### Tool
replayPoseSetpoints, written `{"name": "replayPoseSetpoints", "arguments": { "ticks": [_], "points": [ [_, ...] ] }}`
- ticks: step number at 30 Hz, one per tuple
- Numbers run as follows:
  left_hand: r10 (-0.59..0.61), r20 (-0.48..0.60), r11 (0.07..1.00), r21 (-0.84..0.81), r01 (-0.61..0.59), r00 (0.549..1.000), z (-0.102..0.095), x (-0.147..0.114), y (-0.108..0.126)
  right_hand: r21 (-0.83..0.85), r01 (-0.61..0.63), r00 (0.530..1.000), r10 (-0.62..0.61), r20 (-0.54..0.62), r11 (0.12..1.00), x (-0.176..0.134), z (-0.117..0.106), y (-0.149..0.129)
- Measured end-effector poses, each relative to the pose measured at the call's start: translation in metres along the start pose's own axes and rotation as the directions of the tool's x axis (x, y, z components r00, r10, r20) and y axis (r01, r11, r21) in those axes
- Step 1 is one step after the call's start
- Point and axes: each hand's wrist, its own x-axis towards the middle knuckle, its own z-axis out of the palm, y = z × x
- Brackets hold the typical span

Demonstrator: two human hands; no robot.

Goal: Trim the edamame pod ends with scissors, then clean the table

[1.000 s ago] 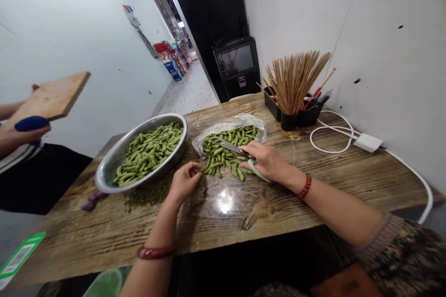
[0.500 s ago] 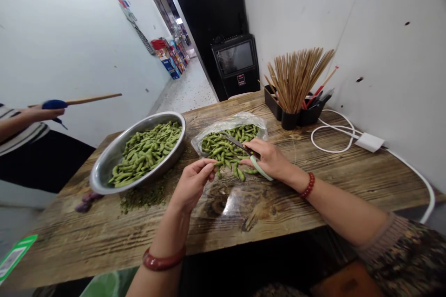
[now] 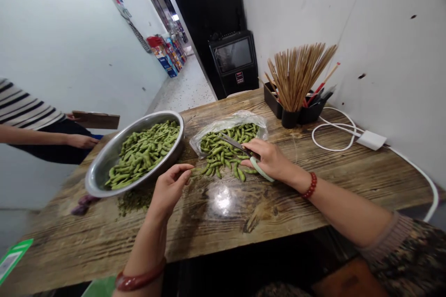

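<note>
My right hand (image 3: 270, 160) is closed around a pair of scissors (image 3: 256, 167) with pale green handles, the dark blades pointing left over the pods. Beneath the blades, green edamame pods (image 3: 223, 153) lie in and spill out of a clear plastic bag (image 3: 223, 123). My left hand (image 3: 170, 190) is left of the spilled pods, thumb and fingers pinched on what looks like a blurred edamame pod (image 3: 197, 170). Left of the bag stands a wide metal basin (image 3: 95, 181) holding a heap of edamame pods (image 3: 146, 151).
Green trimmings (image 3: 134, 202) and a purplish object (image 3: 81, 204) lie near the basin. Skewers (image 3: 296, 79) stand in a black holder (image 3: 291, 118), with a white cable and adapter (image 3: 371, 140) to its right. A person in a striped top (image 3: 28, 106) stands beyond the table's left side.
My left hand has moved left, away from the scissors and toward the basin. My right hand stays nearly still with the scissors. The other person has shifted, now holding a brown board-like object.
</note>
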Motion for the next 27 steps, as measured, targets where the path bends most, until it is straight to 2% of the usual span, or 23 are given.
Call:
{"name": "replayPoseSetpoints", "arguments": {
  "ticks": [2,5,9,11,13,17,20,23,25,27],
  "points": [
    [-0.002,0.025,0.999,-0.054,0.004,1.000,0.000,-0.003,-0.001,0.001,0.002,1.000,-0.002,0.006,1.000,0.000,0.000,-0.001],
    [0.027,0.071,0.975,-0.220,-0.010,0.997,0.013,-0.007,0.007,0.023,0.002,1.000,-0.002,-0.002,1.000,0.000,0.000,-0.001],
    [0.055,0.126,0.864,-0.503,0.016,0.990,0.041,-0.003,0.029,0.095,-0.003,0.999,0.007,-0.047,0.995,0.002,0.003,0.001],
    [0.054,0.161,0.810,-0.585,0.051,0.985,0.054,0.001,0.039,0.131,-0.019,0.998,0.027,-0.059,0.991,0.003,0.003,0.001],
    [0.066,0.193,0.794,-0.604,0.065,0.979,0.067,0.006,0.045,0.163,-0.031,0.998,0.040,-0.056,0.986,0.005,0.004,-0.001],
    [0.118,0.217,0.850,-0.527,0.015,0.969,0.083,0.016,0.043,0.211,-0.036,0.999,0.044,-0.032,0.977,0.007,0.002,-0.005],
    [0.129,0.182,0.890,-0.454,-0.033,0.975,0.076,0.023,0.034,0.205,-0.067,0.997,0.074,-0.025,0.977,0.008,0.001,-0.006],
    [0.114,0.151,0.928,-0.370,-0.051,0.982,0.054,0.033,0.025,0.193,-0.099,0.994,0.106,-0.030,0.976,0.008,0.001,-0.005],
    [0.112,0.177,0.954,-0.294,-0.056,0.978,0.043,0.038,0.021,0.189,-0.103,0.994,0.110,-0.027,0.977,0.007,0.002,-0.005],
    [0.112,0.222,0.964,-0.261,-0.051,0.969,0.040,0.041,0.018,0.183,-0.107,0.994,0.111,-0.011,0.977,0.006,0.002,-0.005]
  ]
}}
